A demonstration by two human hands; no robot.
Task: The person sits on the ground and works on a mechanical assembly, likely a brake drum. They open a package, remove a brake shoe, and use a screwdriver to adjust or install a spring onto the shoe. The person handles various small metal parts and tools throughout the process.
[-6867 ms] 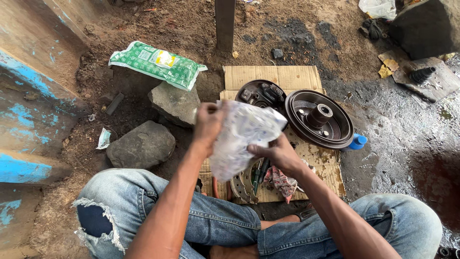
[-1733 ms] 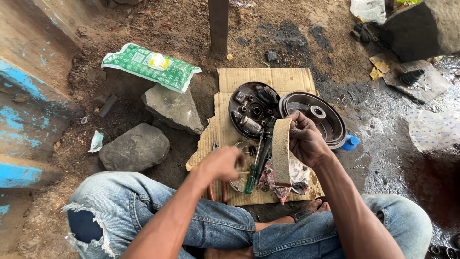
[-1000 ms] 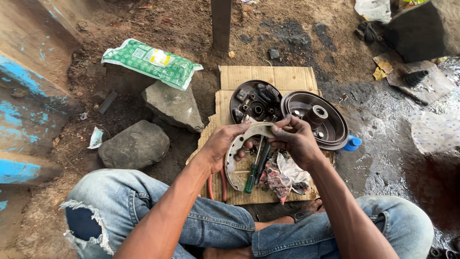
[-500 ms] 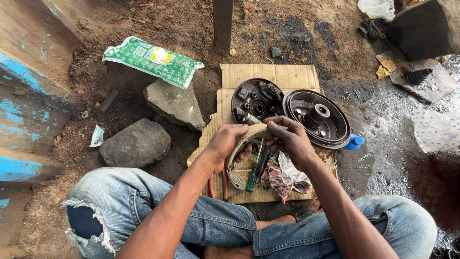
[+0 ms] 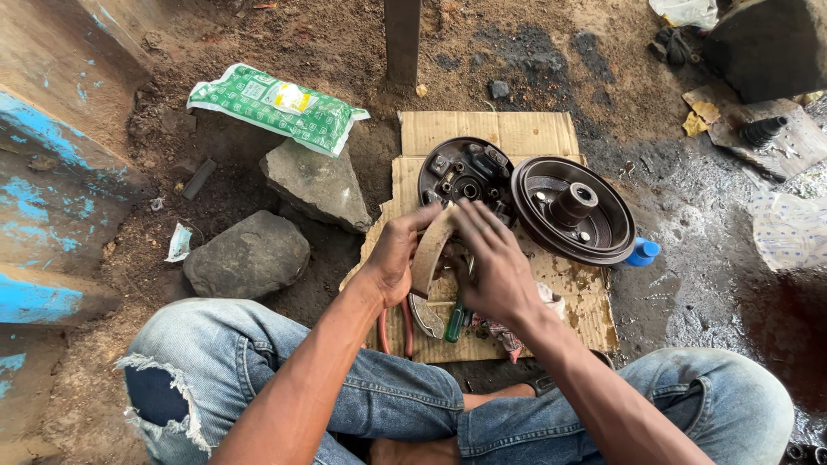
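A curved brake shoe (image 5: 428, 254) with a tan lining is held upright between both hands over a sheet of cardboard (image 5: 517, 133). My left hand (image 5: 394, 256) grips its left side and my right hand (image 5: 491, 263) covers its right side. Just beyond the hands lies a round black backing plate (image 5: 461, 172) with small fittings, and beside it to the right a dark brake drum (image 5: 573, 211). A second brake shoe (image 5: 426, 317), a green-handled screwdriver (image 5: 454, 323) and a crumpled rag (image 5: 508, 331) lie under the hands.
Two grey stones (image 5: 250, 254) (image 5: 317, 182) sit left of the cardboard, with a green printed packet (image 5: 276, 105) behind them. A blue cap (image 5: 642, 252) lies by the drum. A blue-painted wall (image 5: 43, 189) runs along the left. A post (image 5: 402, 39) stands behind; my jeaned knees frame the bottom.
Earlier I held a crumpled white bag, then the brake shoe in my right hand alone. Now both hands grip the shoe, turned more upright and closer to the backing plate.
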